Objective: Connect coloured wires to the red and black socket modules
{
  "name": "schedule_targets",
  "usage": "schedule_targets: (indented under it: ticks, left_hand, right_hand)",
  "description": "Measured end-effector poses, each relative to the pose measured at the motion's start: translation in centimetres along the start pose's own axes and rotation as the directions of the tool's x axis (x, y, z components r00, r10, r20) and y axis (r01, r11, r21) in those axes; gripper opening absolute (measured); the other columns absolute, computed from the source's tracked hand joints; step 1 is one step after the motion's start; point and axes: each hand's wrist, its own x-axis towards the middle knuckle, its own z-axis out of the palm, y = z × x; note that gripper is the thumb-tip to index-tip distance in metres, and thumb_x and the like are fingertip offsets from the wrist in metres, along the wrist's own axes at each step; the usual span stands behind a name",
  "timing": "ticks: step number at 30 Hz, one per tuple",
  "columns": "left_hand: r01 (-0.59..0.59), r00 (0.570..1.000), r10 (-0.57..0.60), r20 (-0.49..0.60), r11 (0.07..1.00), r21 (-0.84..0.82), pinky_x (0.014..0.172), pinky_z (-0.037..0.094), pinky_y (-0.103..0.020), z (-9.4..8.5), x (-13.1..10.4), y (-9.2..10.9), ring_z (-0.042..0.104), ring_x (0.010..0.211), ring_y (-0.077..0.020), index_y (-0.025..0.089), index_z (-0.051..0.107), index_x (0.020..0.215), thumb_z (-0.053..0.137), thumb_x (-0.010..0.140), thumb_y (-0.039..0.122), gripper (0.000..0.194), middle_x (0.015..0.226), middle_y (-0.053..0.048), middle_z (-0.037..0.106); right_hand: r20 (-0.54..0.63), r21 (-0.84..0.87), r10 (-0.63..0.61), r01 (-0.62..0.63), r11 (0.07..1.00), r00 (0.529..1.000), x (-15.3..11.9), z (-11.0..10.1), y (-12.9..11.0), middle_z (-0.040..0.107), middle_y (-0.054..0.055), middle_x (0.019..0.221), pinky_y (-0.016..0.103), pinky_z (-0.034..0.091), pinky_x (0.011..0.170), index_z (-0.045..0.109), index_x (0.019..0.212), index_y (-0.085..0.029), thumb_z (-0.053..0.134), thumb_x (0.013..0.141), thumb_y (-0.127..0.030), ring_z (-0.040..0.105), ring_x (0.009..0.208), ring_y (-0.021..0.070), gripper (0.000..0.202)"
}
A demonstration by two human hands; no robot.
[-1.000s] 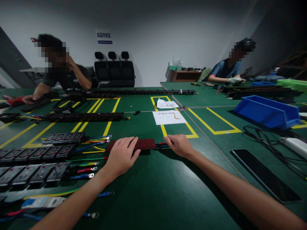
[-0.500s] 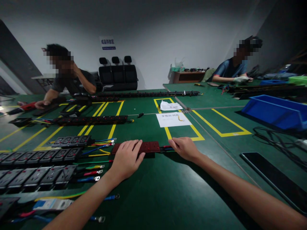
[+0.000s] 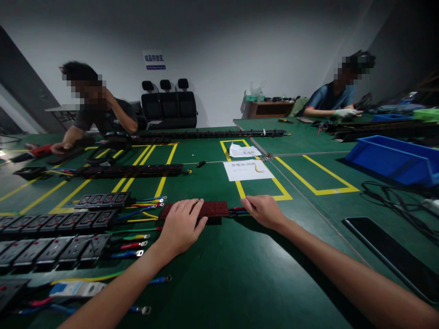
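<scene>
A dark red socket strip (image 3: 214,209) lies crosswise in front of me on the green table. My left hand (image 3: 183,224) covers its left half, fingers over the far side and thumb along the near side, gripping it. Coloured wires (image 3: 236,211) come out of the strip's right end. My right hand (image 3: 264,211) is closed around these wires, their ends hidden inside it. To the left of the strip lie black socket strips (image 3: 92,220) in rows, with ring-ended wires (image 3: 140,236) pointing towards my left forearm.
A white paper sheet (image 3: 248,171) lies beyond my hands. At the right are a phone (image 3: 391,256), black cables (image 3: 398,201) and a blue bin (image 3: 391,160). Another long socket strip (image 3: 130,170) lies farther off. Two people sit across the table, one wearing a glove (image 3: 343,112).
Both my hands keep their places on the strip and wires, with hardly any movement. The gloved hand of the person at the right has shifted slightly.
</scene>
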Motion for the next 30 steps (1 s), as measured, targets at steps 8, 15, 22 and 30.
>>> schedule_targets:
  ticks: [8, 15, 22, 30]
  left_hand:
    - [-0.010, 1.000, 0.010, -0.014, 1.000, 0.023, 0.106, 0.051, -0.054, 0.15, -0.03, -0.02, 0.064, 0.123, -0.0314, 0.012, 0.060, 0.144, 0.045, 0.107, 0.044, 0.051, 0.136, -0.017, 0.068]
    - [0.000, 1.000, 0.000, 0.001, 1.000, 0.018, 0.107, 0.051, -0.054, 0.21, -0.07, -0.08, 0.064, 0.124, -0.0317, 0.011, 0.060, 0.145, 0.045, 0.107, 0.045, 0.053, 0.137, -0.017, 0.068]
    - [-0.003, 1.000, 0.003, -0.011, 1.000, 0.010, 0.106, 0.051, -0.055, 0.30, -0.13, -0.08, 0.064, 0.124, -0.0315, 0.012, 0.060, 0.145, 0.045, 0.107, 0.046, 0.053, 0.137, -0.017, 0.068]
    - [-0.008, 1.000, 0.008, -0.008, 1.000, 0.017, 0.107, 0.051, -0.054, 0.35, -0.14, -0.21, 0.063, 0.124, -0.0313, 0.012, 0.059, 0.145, 0.045, 0.107, 0.046, 0.053, 0.137, -0.017, 0.068]
  right_hand:
    - [0.018, -0.018, 0.007, -0.007, 1.000, 1.000, 0.05, 0.01, 0.07, 0.057, 0.003, 0.053, 0.031, 0.020, 0.058, 0.060, 0.061, -0.021, 0.032, 0.108, -0.051, 0.045, 0.048, 0.0135, 0.063]
    - [0.028, -0.023, 0.014, -0.013, 1.000, 1.000, 0.05, 0.09, 0.11, 0.058, 0.004, 0.054, 0.032, 0.019, 0.058, 0.060, 0.062, -0.021, 0.031, 0.109, -0.052, 0.047, 0.049, 0.0136, 0.063]
    - [0.019, -0.014, 0.000, 0.000, 1.000, 1.000, 0.02, 0.05, 0.10, 0.057, 0.003, 0.053, 0.031, 0.020, 0.058, 0.059, 0.061, -0.021, 0.032, 0.109, -0.051, 0.046, 0.049, 0.0132, 0.062]
    - [0.016, -0.004, 0.001, -0.001, 1.000, 1.000, 0.02, 0.09, 0.14, 0.055, 0.003, 0.052, 0.031, 0.019, 0.057, 0.056, 0.061, -0.021, 0.034, 0.108, -0.050, 0.045, 0.048, 0.0130, 0.060]
